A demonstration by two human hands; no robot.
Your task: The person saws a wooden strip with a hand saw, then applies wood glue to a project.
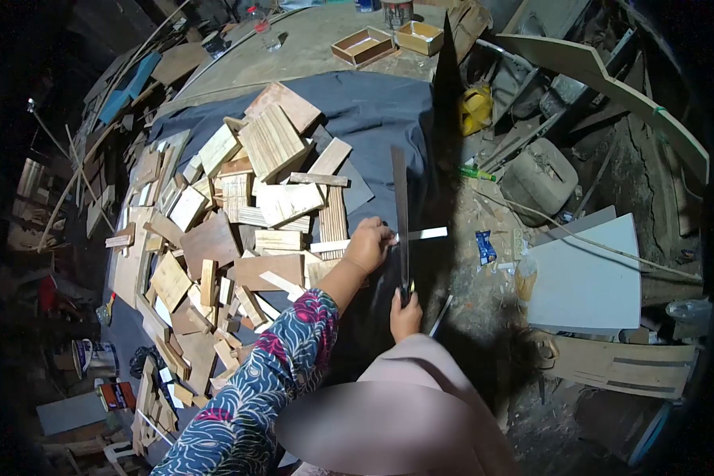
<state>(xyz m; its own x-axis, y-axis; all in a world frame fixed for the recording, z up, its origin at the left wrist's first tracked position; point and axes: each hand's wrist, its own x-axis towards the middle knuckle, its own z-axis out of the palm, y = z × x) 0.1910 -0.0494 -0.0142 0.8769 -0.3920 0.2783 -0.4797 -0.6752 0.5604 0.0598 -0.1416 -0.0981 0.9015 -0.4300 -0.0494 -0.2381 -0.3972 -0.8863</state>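
My left hand (370, 246) is closed on a thin pale strip (431, 233) at the table's right edge, and the strip sticks out past the edge to the right. My right hand (405, 316) grips the dark handle of a hand saw (401, 198), whose long blade points away from me. The blade crosses the strip just right of my left fingers. Whether its teeth touch the strip cannot be made out. Left of my left hand lies a large pile of wood offcuts (290, 203) on a dark blue cloth (381, 103).
Two small wooden boxes (362, 47) stand at the table's far end, near a clear bottle with a red cap (266, 36). Right of the table, a grey jerrycan (539, 176), a white panel (585, 274) and a yellow container (475, 109) are on the littered floor.
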